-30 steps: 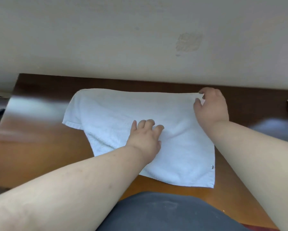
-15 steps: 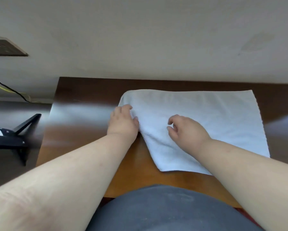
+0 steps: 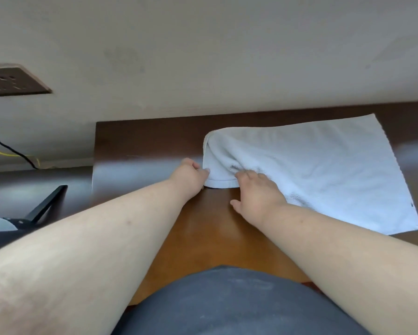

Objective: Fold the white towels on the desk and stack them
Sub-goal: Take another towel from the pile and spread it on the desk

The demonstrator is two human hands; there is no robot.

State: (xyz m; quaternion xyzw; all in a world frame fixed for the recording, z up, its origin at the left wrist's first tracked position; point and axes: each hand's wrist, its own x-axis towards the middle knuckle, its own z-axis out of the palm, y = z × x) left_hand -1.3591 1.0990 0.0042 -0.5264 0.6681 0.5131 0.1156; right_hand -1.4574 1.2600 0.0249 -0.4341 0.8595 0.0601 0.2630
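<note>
Towel, white terry, lies on the right part of the desk, far edge near the wall, near-right corner close to the desk's front edge. Its left end is bunched and partly rolled over.

Left hand: fingers curled against the towel's left hem, looks like a pinch on the corner, but fingertips are hidden so contact depth is unclear. Right hand: fingers on the cloth at the near-left edge, seemingly gripping the hem, thumb spread out over bare wood.

Risks, my read:
- Left end is already rumpled. Folding from here would likely trap the wrinkle and give a lumpy, crooked fold.
- Both hands hold the same end. Pulling across could drag the whole towel on the glossy wood instead of folding it.
- Near-right corner sits close to the front edge, so a drag toward the body could drop it off.
- Uneven lift between hands would misalign the hems.

Counts: 1 towel, 0 folded, no stack visible. 2 hands. 1 desk. 1 socket panel on the wall, 2 cables far left.
</note>
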